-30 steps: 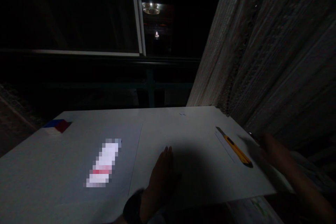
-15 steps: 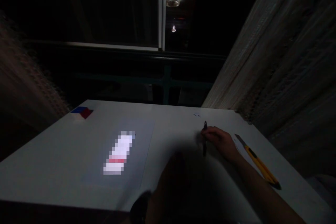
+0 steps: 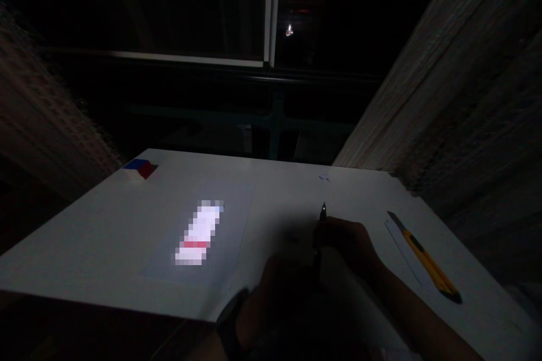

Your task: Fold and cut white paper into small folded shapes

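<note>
My right hand [image 3: 345, 235] pinches a dark pen [image 3: 324, 210] with its shiny end pointing up and away from me. My left hand [image 3: 282, 276] is just left of the pen's lower part, deep in shadow, with a dark band on its wrist. Its fingers are too dark to make out, and I cannot tell whether they touch the pen. To the right of my right forearm lies a yellow utility knife [image 3: 427, 262] beside a narrow white strip [image 3: 402, 248]. Left of my hands is a bright, pixelated rectangle [image 3: 199, 231] on a pale sheet [image 3: 239, 214].
The white table [image 3: 93, 231] stands below a dark window [image 3: 169, 5]. A small blue, red and white block [image 3: 139, 169] sits at its far left corner. Small dark marks [image 3: 324, 178] show near the far edge. Curtains [image 3: 474, 84] hang on both sides.
My right hand has moved slightly left and nearer to me with the pen. My left hand has come closer to it. The view has tilted down a little.
</note>
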Tool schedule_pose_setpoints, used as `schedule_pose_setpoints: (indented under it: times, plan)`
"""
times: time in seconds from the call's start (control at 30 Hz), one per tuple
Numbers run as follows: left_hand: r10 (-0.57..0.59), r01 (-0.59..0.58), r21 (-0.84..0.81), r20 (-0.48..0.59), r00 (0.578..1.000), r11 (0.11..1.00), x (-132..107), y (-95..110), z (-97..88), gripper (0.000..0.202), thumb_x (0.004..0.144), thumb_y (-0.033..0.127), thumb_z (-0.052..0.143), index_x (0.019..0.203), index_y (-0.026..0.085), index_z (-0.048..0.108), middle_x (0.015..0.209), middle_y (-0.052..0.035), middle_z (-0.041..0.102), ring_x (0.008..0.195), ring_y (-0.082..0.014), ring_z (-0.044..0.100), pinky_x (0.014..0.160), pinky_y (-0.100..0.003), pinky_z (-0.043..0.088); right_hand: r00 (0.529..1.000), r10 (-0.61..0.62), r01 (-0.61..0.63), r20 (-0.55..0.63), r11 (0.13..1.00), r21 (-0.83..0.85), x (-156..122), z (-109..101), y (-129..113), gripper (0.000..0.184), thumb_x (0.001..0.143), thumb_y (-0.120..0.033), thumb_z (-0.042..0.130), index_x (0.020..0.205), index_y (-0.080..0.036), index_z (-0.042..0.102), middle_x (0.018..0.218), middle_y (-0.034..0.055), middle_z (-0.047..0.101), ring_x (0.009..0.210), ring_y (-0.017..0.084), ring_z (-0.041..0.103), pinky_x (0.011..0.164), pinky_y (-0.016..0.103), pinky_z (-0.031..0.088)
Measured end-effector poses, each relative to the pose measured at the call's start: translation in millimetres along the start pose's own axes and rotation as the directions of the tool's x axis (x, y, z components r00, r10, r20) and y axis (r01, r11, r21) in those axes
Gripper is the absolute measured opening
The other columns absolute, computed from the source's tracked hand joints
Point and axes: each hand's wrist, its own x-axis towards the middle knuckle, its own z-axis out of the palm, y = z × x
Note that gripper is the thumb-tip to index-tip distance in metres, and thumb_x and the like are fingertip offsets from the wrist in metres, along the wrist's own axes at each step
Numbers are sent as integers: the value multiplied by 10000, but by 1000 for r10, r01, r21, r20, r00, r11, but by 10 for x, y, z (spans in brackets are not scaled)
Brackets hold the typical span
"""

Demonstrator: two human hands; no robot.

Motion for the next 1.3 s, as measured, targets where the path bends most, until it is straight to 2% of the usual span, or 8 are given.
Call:
schedule_pose_setpoints:
  times: [0.17,0.23,0.33,0.53,0.7,0.8,0.97,1.3]
  plan:
    - [23,-21,43,-36,999,999,-22,-51,-5,302,843,405,512,1039,215,641,945,-48,687,851,-167,625,722,-267,498,998,-55,58,-30,994,89,121,-91,-127,205,666,-323,683,823,-193,707,766,60,700,713,208,665,697,348,537]
    - [33,-29,97,-45,998,995,-19,-77,-19,472,808,463,539,1206,210,537,1167,-82,614,1070,-220,561,897,-365,467,997,-64,71,-40,976,205,214,-154,-168,250,697,-318,613,899,-194,692,836,75,700,798,223,661,777,384,513]
    - [-29,44,190,-82,996,981,9,-110,3,589,797,459,549,1293,161,441,1316,-124,499,1221,-259,449,992,-431,411,999,-51,51,-8,963,263,333,-215,-171,329,722,-357,515,952,-177,666,907,106,693,859,246,653,823,429,489]
    - [-97,113,280,-70,993,953,24,-117,107,507,845,347,487,1290,113,428,1307,-155,500,1203,-269,471,987,-431,421,984,12,-47,180,980,192,527,-101,63,455,602,-343,686,1022,-198,593,958,92,699,811,209,652,697,327,506]
    - [-60,71,293,-45,997,953,41,-79,96,461,870,273,431,1314,155,395,1306,-102,509,1195,-246,469,1002,-409,399,1000,-7,11,21,978,-206,656,135,305,320,704,-489,574,704,-170,606,481,2,586,481,149,556,512,266,443]
    - [-63,70,311,-33,997,948,81,-38,90,461,861,230,447,1314,166,386,1309,-97,503,1207,-237,453,1015,-407,383,999,-34,33,4,927,-374,653,235,474,271,708,-444,568,642,-184,604,564,11,619,531,150,576,522,254,434]
    - [-64,63,334,-9,998,940,123,21,87,516,851,186,456,1349,156,324,1351,-134,445,1235,-243,421,1031,-422,359,990,-141,132,11,898,-420,601,275,710,247,781,-418,487,673,-207,555,617,9,625,594,148,587,580,252,434]
    - [-24,21,373,3,1000,928,99,3,111,476,856,177,436,1324,131,357,1322,-159,466,1235,-248,420,1035,-435,350,980,-197,172,5,846,-505,555,297,724,222,819,-392,472,691,-218,525,682,29,634,664,164,605,656,266,447]
